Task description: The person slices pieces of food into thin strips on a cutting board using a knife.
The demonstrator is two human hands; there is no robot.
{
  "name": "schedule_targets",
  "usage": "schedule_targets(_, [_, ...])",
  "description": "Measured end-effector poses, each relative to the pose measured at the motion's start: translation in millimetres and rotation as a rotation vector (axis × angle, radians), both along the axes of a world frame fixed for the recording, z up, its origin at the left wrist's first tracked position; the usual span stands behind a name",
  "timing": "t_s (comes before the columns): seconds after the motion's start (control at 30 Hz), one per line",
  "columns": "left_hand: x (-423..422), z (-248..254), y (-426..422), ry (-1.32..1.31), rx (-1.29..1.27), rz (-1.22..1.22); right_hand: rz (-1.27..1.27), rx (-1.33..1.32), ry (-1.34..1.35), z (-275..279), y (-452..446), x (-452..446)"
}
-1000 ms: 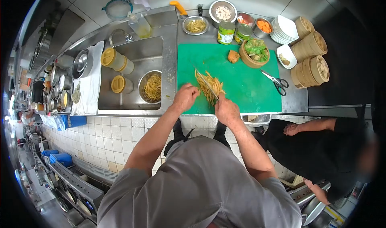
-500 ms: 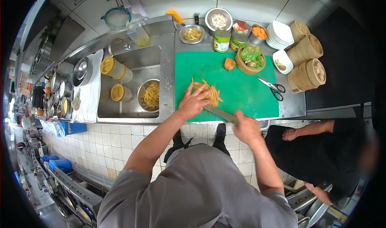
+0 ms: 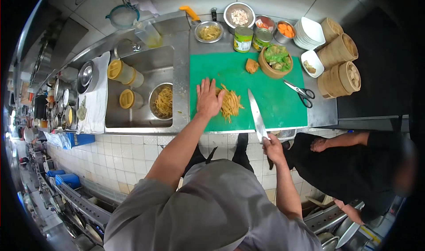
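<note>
My right hand (image 3: 274, 149) is wrapped round the handle of a kitchen knife (image 3: 255, 113). The blade points away from me over the green cutting board (image 3: 283, 109), to the right of a pile of thin yellowish-brown strips (image 3: 230, 104). Against the pile's left side, my left hand (image 3: 208, 99) lies flat with its fingers stretched out; its thumb edge touches the strips. Further back on the board are a lump of orange-brown food (image 3: 252, 65) and a bamboo steamer (image 3: 270, 69) with green leaves in it. Black-handled scissors (image 3: 302, 93) rest at the board's right edge.
Left of the board is a sink (image 3: 152, 58) holding a metal bowl of strips (image 3: 163, 101) and yellow-lidded containers (image 3: 127, 99). Cans (image 3: 243, 39), ingredient bowls (image 3: 239, 15), white dishes (image 3: 309, 33) and bamboo steamers (image 3: 338, 49) line the back. A person in black (image 3: 345, 162) stands at right.
The knife has come away from the strips to the right and turned to point away from me. My left hand has moved to the pile's left side and flattened.
</note>
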State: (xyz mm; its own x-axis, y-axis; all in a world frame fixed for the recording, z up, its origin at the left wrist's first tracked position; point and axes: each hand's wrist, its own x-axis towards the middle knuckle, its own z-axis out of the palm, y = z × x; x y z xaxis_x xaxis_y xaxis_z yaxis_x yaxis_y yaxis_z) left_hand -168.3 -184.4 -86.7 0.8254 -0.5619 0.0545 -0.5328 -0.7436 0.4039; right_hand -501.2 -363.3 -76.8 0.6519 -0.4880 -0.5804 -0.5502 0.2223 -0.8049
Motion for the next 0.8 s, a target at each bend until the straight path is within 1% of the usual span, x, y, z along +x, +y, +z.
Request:
schedule_targets(0.03, [4,0,-4,0.04,-0.058,-0.076,0.013,0.048,-0.007,-1,6,7])
schedule_targets(0.07, [4,0,-6,0.077,-0.118,-0.151,0.005,0.025,0.021,-3,13,16])
schedule_targets(0.1, [-2,0,-7,0.081,-0.116,-0.151,0.021,0.041,0.011,-3,18,23])
schedule_targets(0.17, [-17,3,-9,0.073,-0.183,-0.264,0.053,0.046,0.012,-3,29,39])
schedule_targets(0.2, [-26,7,-14,0.072,-0.181,-0.266,0.071,0.033,0.026,-2,34,46])
schedule_targets(0.27, [-49,19,-27,0.074,-0.22,-0.212,0.097,0.052,0.014,-8,47,58])
schedule_targets(0.3, [-59,27,-33,0.067,-0.223,-0.205,0.119,0.005,-0.006,-1,57,65])
schedule_targets(0.37, [-74,37,-40,-0.055,-0.215,-0.137,0.125,-0.034,0.011,-2,74,73])
schedule_targets(0.4, [-70,32,-45,-0.061,-0.216,-0.125,0.13,-0.075,0.018,-2,79,78])
schedule_targets(0.43, [-68,23,-46,-0.035,-0.216,-0.103,0.141,-0.072,0.023,-16,86,76])
schedule_targets(0.47, [-70,14,-46,-0.006,-0.219,-0.082,0.167,-0.179,0.011,-34,91,74])
schedule_targets(0.5, [-67,15,-43,-0.007,-0.224,-0.074,0.192,-0.293,-0.01,-48,92,76])
schedule_targets(0.57, [-61,18,-32,-0.049,-0.156,-0.109,0.194,-0.279,-0.028,-54,100,77])
schedule_targets(0.6, [-60,18,-28,-0.051,-0.161,-0.104,0.183,-0.262,-0.044,-53,103,81])
schedule_targets(0.63, [-59,18,-22,-0.089,-0.163,-0.061,0.188,-0.196,-0.042,-49,105,83])
schedule_targets(0.67, [-61,16,-17,-0.123,-0.162,-0.019,0.192,-0.193,-0.039,-54,109,85])
schedule_targets(0.7, [-61,9,-14,-0.119,-0.16,-0.018,0.224,-0.269,-0.085,-56,115,89])
schedule_targets(0.73, [-57,3,-13,-0.124,-0.228,-0.006,0.257,-0.348,-0.136,-57,118,95])
schedule_targets(0.77, [-56,-3,-12,-0.128,-0.297,0.007,0.266,-0.419,-0.13,-56,122,93])
schedule_targets(0.8, [-57,-7,-11,-0.126,-0.298,0.009,0.269,-0.42,-0.128,-42,127,97])
